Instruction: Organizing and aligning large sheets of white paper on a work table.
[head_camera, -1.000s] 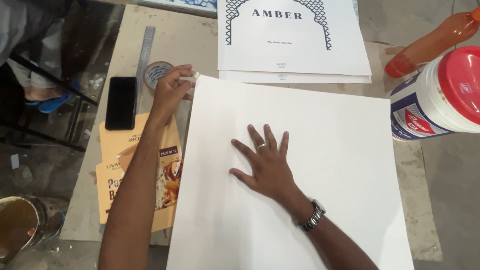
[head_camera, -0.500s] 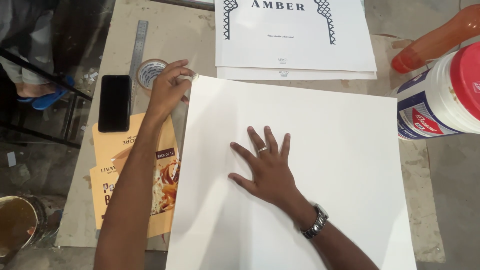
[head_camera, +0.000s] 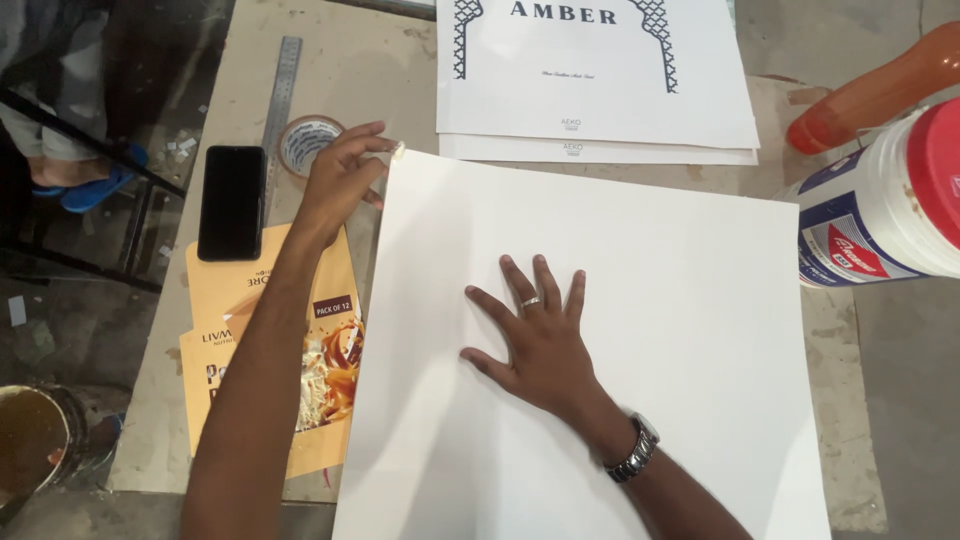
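1. Large white sheet (head_camera: 640, 330) lies flat on the table (head_camera: 380, 70), just below a stack of printed sheets (head_camera: 600, 80).
2. Right hand (head_camera: 535, 340): open, palm down, fingers spread, pressing the sheet's middle.
3. Left hand (head_camera: 340, 180): fingertips pinch the sheet's top-left corner.
4. Near the left hand: tape roll (head_camera: 305, 140), ruler (head_camera: 282, 95), black phone (head_camera: 232, 202), orange flattened box (head_camera: 310, 370).
5. Right edge: white glue jar (head_camera: 890, 210) with red lid.

A craft workshop: worn worktable (head_camera: 300, 90) with steel ruler (head_camera: 282, 90), tape roll (head_camera: 305, 142), glue tub (head_camera: 885, 215).
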